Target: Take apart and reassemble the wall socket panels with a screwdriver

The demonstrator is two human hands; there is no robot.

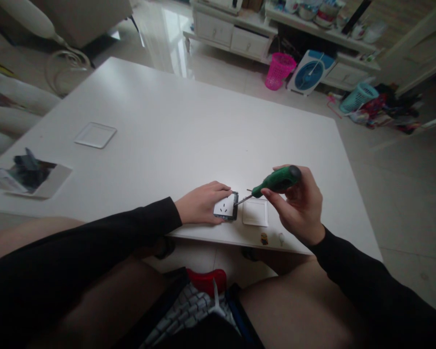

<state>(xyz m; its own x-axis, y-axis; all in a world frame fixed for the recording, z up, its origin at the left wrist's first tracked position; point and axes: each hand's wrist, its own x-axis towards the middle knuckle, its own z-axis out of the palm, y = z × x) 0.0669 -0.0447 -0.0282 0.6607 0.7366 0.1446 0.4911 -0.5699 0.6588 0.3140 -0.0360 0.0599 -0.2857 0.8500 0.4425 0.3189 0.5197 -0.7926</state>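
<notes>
My left hand (206,202) grips a wall socket (224,208) from its left side, holding it against the table near the front edge. The socket has a white face with plug slots and a dark border showing on the right. In my right hand (301,206) is a green-handled screwdriver (276,181), tilted so that its shaft points down and left. Its tip meets the socket's dark right edge; whether a screw sits there is too small to tell. Just right of the socket lies a white square frame (255,213). A small yellowish piece (264,238) and a small pale piece (281,238) lie below it.
The white table (189,131) carries another square frame (95,134) at left and an open box (32,177) with dark contents. Beyond it, a pink basket (279,71) and a blue fan (310,72) stand on the floor by white cabinets (232,38).
</notes>
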